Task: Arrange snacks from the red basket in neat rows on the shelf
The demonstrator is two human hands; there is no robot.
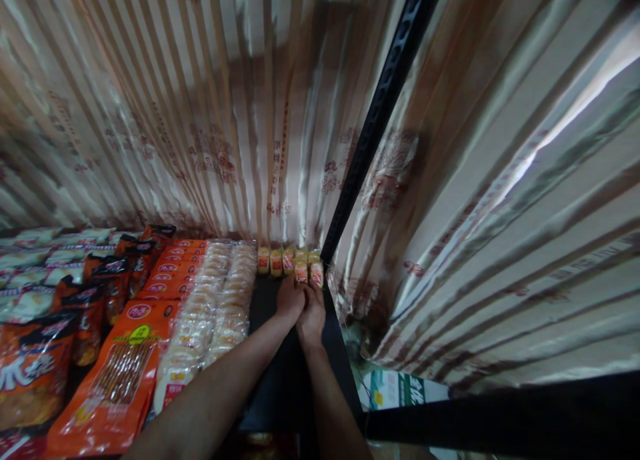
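Both my arms reach to the far right corner of a black shelf [273, 393]. My left hand [291, 300] is closed at the near side of a small yellow snack packet [301, 271] with a red and white label. Close against it, my right hand [312, 312] is closed on a matching yellow snack packet [317, 273]. The fingertips are partly hidden by the backs of the hands. Several more yellow packets [276, 263] stand upright in a row along the shelf's back edge, just beyond and left of my hands.
Left of my hands lie two rows of clear-wrapped pale snacks [231, 300], then orange flat packs [125, 373] and orange-black bags [35, 373]. A black perforated post [375, 107] rises at the back corner. Printed sheeting [210, 113] hangs behind. A green-white package [400, 388] lies lower right.
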